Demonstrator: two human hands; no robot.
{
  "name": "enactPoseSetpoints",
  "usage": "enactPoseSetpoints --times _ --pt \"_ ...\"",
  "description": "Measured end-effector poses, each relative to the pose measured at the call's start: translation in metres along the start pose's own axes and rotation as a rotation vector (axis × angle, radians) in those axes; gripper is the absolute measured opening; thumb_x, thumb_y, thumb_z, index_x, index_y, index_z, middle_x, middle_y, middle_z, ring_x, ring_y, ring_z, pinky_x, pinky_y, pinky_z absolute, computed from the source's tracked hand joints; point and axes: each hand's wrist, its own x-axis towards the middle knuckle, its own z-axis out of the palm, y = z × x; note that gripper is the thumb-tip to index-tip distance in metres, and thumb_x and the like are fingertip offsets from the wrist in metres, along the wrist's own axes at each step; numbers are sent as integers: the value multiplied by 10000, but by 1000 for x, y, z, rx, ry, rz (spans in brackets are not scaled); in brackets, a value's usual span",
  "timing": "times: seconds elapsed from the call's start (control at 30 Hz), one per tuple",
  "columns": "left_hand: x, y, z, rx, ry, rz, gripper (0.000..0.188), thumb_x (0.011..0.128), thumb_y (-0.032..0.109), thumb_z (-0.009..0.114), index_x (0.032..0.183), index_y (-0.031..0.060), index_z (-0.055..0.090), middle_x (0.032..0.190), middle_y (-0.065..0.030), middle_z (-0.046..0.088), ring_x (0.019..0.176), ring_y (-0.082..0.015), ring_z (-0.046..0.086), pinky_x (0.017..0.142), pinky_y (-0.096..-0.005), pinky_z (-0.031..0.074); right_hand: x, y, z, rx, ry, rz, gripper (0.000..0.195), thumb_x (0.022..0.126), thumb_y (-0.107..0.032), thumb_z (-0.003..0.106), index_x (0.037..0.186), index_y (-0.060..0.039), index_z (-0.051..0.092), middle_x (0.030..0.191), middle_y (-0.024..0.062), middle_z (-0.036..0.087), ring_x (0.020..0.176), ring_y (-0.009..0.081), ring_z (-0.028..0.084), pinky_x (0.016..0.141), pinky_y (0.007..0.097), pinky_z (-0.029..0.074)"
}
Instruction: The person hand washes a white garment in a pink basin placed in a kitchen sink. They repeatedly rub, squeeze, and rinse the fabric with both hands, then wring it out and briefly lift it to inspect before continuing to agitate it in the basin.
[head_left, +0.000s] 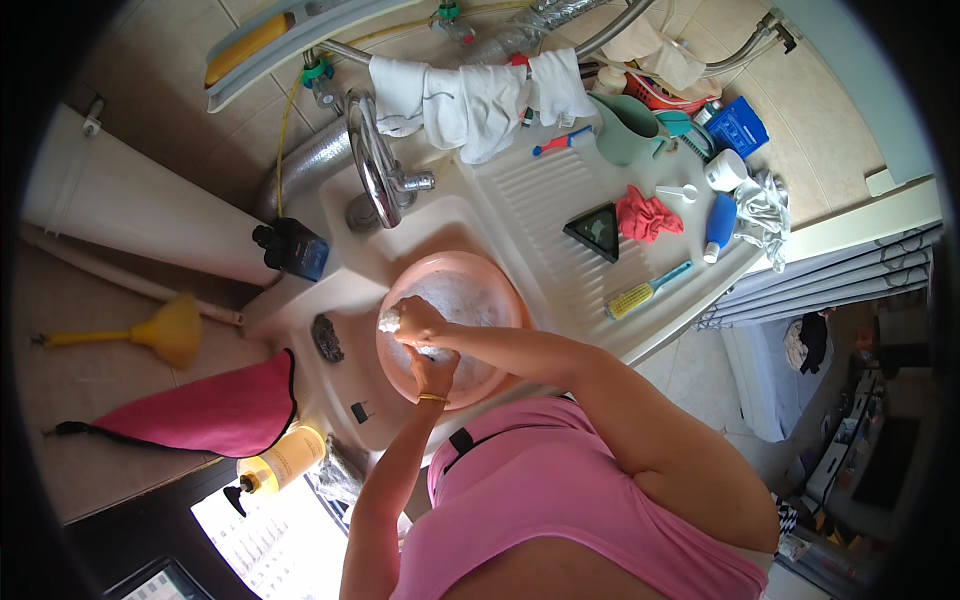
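Both hands are together over a pink plastic basin (390, 281) of sudsy water (469, 289) in the white sink. My right hand (420, 322) is closed around a bunched white cloth (389, 321), which pokes out at its left side. Just below it, my left hand (435, 371), with a yellow band at the wrist, grips more of what looks like the same white cloth, a small dark patch showing at its fingers. Most of the cloth is hidden by my hands.
A chrome faucet (375, 165) stands behind the basin. Several white cloths (487, 105) hang above. The ridged drainboard holds a yellow-bristled brush (634, 300), a black triangular dish (596, 232), a red cloth (646, 215) and a blue bottle (720, 227). A steel-wool scourer (327, 337) lies left.
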Motion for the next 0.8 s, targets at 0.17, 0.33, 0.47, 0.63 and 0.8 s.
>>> enactPoseSetpoints --times 0.17,0.33,0.47,0.63,0.8 --pt "-1 -6 19 4 -34 56 890 577 159 787 1259 -59 258 991 -226 586 876 -360 607 756 -416 494 -10 22 4 -12 134 128 339 611 -77 594 934 -1 665 939 213 650 910 359 626 792 414 508" --pt "-5 3 -14 -187 -212 -212 942 557 108 789 1306 -54 241 978 -144 602 802 -244 617 738 -364 509 -19 -10 -39 71 -92 133 520 645 -267 703 1102 -31 625 1083 201 625 1032 312 592 894 384 456" --pt "-18 48 -84 -698 -286 -335 714 565 49 745 1206 -18 440 958 -84 617 808 -190 612 745 -323 506 -43 -14 -82 763 -307 -40 676 741 -485 701 1278 -121 512 1148 114 588 1082 256 540 919 351 419" --pt "-27 67 -119 -792 -236 -285 545 568 -27 656 1105 -1 564 940 -69 623 833 -186 606 775 -302 490 -70 38 -71 -308 -60 203 445 794 -118 573 1237 -145 541 1143 107 579 1069 263 548 862 379 450" --pt "-28 58 -127 -710 -165 -265 570 584 -20 644 1143 17 541 950 -65 615 855 -191 598 782 -296 483 -110 63 -62 -289 171 -237 327 676 34 560 933 -132 677 961 77 618 1011 274 559 832 375 464"
